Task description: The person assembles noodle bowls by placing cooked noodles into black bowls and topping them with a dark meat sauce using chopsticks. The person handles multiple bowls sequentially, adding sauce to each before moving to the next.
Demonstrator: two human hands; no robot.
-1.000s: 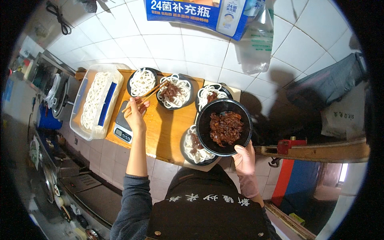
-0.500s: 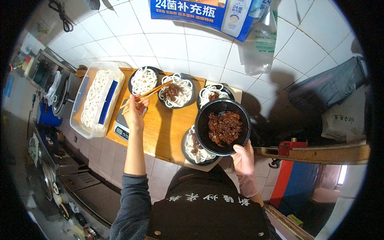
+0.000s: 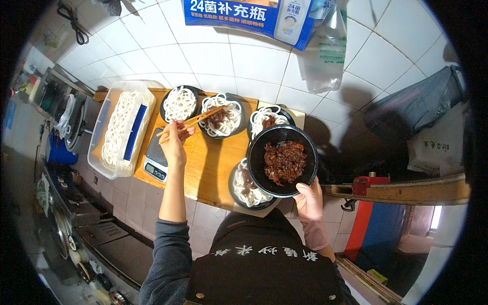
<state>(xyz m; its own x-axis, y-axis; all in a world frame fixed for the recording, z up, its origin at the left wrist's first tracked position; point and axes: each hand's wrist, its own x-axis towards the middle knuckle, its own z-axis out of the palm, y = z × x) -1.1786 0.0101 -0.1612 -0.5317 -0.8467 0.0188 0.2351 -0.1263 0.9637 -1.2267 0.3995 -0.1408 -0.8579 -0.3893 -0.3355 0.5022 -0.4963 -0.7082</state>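
My left hand is closed round a pair of wooden chopsticks. Their tips touch a small heap of dark brown chopped meat on white noodles in a black bowl. With the thumb over the rim, my right hand grips a black bowl by its near right side. Dark, saucy chopped meat lies inside it. This bowl partly covers two noodle bowls, one behind and one nearer me, both with some meat on top. Farther left, another bowl holds plain noodles.
A clear plastic tub of noodles stands on the wooden table's left end, beside a digital scale. Tiled wall rises behind, with a blue box and a plastic bag above. At right runs a wooden ledge.
My left hand and the chopsticks have shifted slightly to the right, and the tips sit a little farther over the meat. The bowl in my right hand stays nearly still.
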